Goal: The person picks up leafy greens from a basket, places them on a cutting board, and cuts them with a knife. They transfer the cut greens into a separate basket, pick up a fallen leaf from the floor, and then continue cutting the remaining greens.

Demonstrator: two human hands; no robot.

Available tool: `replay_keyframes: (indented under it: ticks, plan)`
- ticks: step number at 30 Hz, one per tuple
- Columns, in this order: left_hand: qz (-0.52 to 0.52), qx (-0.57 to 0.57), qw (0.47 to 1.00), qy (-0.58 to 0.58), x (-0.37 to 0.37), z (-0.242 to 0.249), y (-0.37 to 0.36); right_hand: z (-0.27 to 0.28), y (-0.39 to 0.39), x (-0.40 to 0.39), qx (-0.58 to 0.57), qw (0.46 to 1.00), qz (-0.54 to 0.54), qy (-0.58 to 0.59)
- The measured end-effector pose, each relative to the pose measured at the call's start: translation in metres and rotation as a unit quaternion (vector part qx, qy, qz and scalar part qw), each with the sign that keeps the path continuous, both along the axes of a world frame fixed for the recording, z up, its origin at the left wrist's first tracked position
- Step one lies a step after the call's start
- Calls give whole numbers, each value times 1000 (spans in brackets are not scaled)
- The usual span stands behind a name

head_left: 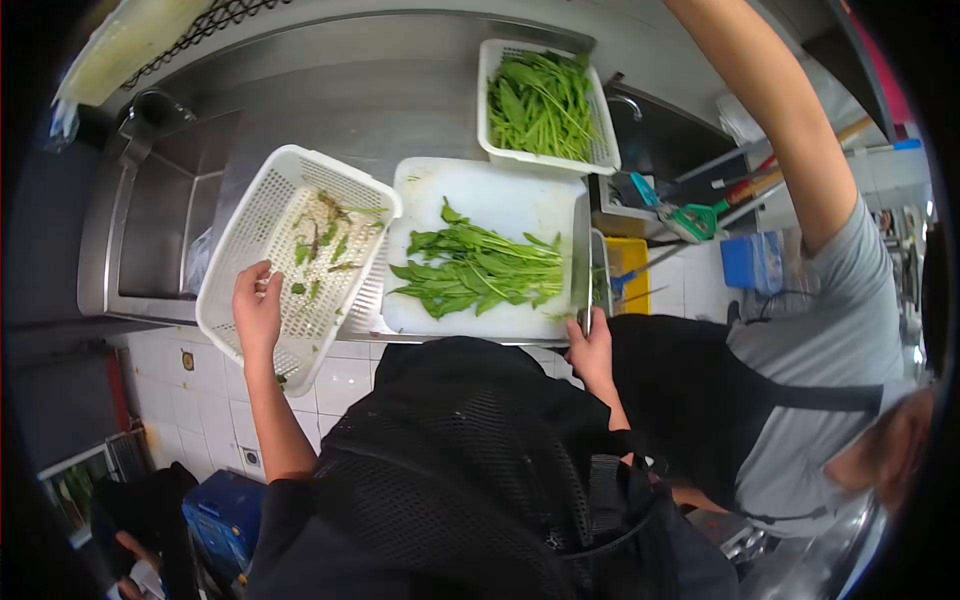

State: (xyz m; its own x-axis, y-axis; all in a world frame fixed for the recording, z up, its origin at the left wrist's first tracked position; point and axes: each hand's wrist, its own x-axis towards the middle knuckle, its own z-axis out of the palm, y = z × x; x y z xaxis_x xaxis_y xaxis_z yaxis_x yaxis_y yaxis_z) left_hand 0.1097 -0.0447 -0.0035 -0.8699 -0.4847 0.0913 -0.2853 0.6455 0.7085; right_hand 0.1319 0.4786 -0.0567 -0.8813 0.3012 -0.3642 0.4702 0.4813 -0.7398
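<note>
My left hand [257, 308] is over the near left part of a white perforated plastic basket [250, 220], fingers slightly curled and apart with nothing in them. Scraps of leaves and stems [325, 240] lie scattered inside that basket. My right hand [592, 352] grips a broad-bladed kitchen knife [581, 255], which stands with its blade on edge along the right side of a white cutting board [480, 190]. On the board, left of the blade, lies a bunch of leafy greens [480, 265], stems toward the knife and leaves toward the basket.
A second white basket [484, 120] full of greens stands behind the board. At left is a steel sink [165, 235]. A co-worker [800, 350] in a grey shirt and black apron stands close on my right, one arm stretched forward. A blue box [225, 515] sits behind me, left.
</note>
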Motion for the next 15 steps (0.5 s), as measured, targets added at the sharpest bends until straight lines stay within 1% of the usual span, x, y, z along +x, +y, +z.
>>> replay_keyframes:
  ticks: [1, 2, 4, 5, 6, 8, 9, 11, 13, 14, 15]
  plan:
    - [-22, 14, 999, 20, -9, 4, 17, 22, -11, -3, -25, 999, -20, -22]
    - [-70, 17, 997, 41, -19, -2, 33, 22, -14, -3, -24, 999, -26, -24]
    - [-135, 68, 988, 7, -38, 1, 89, 22, -15, -1, -25, 999, -30, 12]
    - [-216, 43, 975, 38, -48, -3, 116, 19, -12, 1, -25, 999, -38, 13]
    - [-294, 18, 953, 69, -57, -6, 141, 12, -9, 3, -7, 999, -27, 45]
    - [-380, 32, 923, 49, -71, 2, 186, -12, 1, 10, 27, 993, -2, 112]
    - [-385, 34, 921, 44, -80, -2, 201, -4, 1, 11, 23, 993, -4, 113]
    - [-388, 29, 920, 37, -102, -16, 208, 23, -5, 11, 13, 1000, -9, 15]
    - [-342, -61, 938, 9, -119, -24, 205, 2, 4, 18, 7, 999, 6, 36]
    - [-331, -96, 939, -19, -122, -26, 200, -7, 7, 20, 0, 1000, 11, 24]
    - [-345, -111, 931, -51, -124, -24, 195, -10, 7, 20, -7, 1000, 14, 13]
